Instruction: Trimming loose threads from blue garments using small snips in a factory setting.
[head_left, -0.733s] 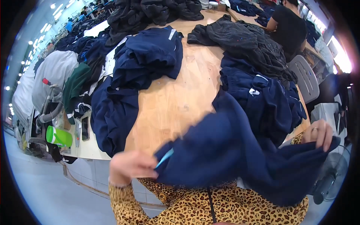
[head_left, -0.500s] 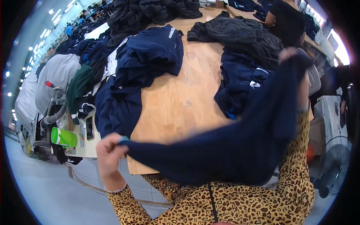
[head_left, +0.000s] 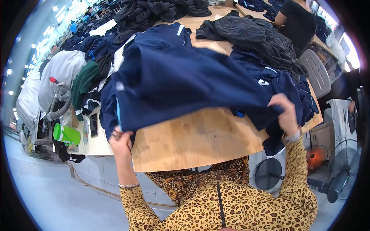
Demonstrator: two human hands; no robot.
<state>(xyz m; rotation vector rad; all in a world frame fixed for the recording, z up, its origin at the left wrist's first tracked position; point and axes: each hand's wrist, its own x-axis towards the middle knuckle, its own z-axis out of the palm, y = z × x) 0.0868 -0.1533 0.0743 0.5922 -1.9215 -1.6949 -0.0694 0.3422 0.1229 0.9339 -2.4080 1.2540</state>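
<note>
Tabletop [head_left: 192,138] | left hand [head_left: 121,141], right hand [head_left: 285,114] spread wide | each grip closed on navy garment [head_left: 181,82]

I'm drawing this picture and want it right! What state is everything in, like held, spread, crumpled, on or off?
Navy garment: spread out between both hands, blurred
Left hand: closed on a garment corner
Right hand: closed on the garment's other end
Dark heap: crumpled
Phone: lying flat, screen dark
Leopard-print top: zipped where it shows
Fan: on or off, can't tell
</note>
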